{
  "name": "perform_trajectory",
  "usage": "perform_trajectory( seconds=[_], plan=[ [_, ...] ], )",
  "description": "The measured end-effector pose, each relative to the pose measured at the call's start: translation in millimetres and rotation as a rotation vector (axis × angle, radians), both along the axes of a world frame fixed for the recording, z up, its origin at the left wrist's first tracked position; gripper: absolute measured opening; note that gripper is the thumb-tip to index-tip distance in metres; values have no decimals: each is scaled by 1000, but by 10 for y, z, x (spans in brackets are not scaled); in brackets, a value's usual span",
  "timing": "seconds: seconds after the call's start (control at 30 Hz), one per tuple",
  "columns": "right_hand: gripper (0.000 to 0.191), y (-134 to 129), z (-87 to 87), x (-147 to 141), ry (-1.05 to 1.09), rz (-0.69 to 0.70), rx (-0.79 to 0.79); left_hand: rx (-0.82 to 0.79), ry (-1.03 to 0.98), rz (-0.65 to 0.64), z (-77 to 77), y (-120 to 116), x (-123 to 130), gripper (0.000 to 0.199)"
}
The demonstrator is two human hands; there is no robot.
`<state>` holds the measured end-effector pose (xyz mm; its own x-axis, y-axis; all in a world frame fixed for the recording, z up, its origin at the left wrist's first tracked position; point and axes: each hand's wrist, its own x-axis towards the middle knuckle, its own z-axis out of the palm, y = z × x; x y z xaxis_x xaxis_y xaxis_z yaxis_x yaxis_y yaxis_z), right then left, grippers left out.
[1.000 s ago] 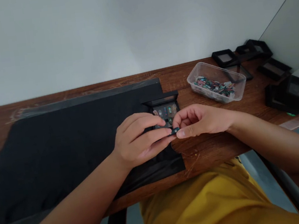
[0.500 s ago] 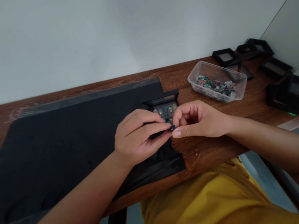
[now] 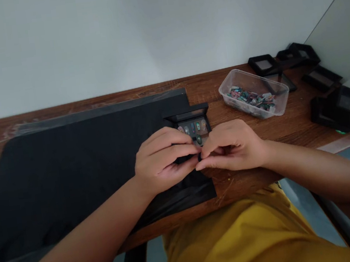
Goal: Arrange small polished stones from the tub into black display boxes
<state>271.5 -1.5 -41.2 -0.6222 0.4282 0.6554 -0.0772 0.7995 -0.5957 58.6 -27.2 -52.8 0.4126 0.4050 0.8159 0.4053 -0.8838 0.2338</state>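
Note:
My left hand (image 3: 164, 158) is pinched closed on a small black piece (image 3: 199, 157), mostly covered by the fingertips. From the other side, the thumb and forefinger of my right hand (image 3: 235, 145) close on the same piece, so the two hands meet. Just behind them, a small black box (image 3: 186, 113) stands with its windowed lid raised. Several decorated false nails (image 3: 193, 127) sit in a row inside it, and a dark green one (image 3: 199, 139) lies nearer my fingers. My left hand hides the box's near left part.
A clear plastic tub (image 3: 282, 99) with many loose false nails stands to the right. Several black windowed boxes (image 3: 321, 78) lie farther right, by the wall. A black mat (image 3: 80, 173) covers the wooden table's (image 3: 248, 177) left side.
My right hand has moved slightly left and rolled over, its thumb and forefinger now closed around the black piece. The left hand has barely moved. More of the green nail shows.

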Motion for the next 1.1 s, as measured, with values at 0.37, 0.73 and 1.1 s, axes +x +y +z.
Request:
perform_trajectory(
  seconds=[0.37, 0.73, 1.1],
  plan=[
    [34, 14, 15, 34, -162, 1, 149, 42, 23, 11, -6, -12, -2, 8],
    [31, 27, 8, 42, -174, -55, 324, 26, 29, 24, -10, -12, -8, 6],
    [27, 59, 14, 53, -72, -58, 233, -71, -22, -21, -11, -18, -29, 8]
  ],
)
